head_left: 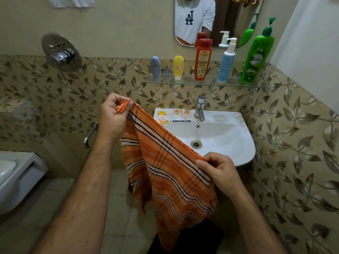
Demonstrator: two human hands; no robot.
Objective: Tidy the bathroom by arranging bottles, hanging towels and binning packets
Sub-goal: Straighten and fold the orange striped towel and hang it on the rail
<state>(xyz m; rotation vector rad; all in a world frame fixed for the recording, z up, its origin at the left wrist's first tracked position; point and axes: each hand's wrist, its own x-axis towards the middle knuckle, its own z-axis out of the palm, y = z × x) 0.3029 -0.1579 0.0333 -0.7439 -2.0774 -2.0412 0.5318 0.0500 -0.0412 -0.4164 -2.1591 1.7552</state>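
While left hand [113, 114] pinches the fringed corner and right hand [218, 169] grips the near edge, orange striped towel [165, 162] hangs spread, presumably for hanging.

Orange striped towel [170, 173], green bottle [256, 57], red bottle [202, 60], white sink [229, 136]

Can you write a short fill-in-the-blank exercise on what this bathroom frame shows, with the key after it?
1. Both hands, left hand and right hand, hold an orange striped ____.
2. The glass shelf carries ____ bottles.
3. The tallest one, the pump bottle at the shelf's right end, is ____ in colour.
4. The packets lie on the rim of the ____, left of the tap.

Missing words: towel; five; green; sink
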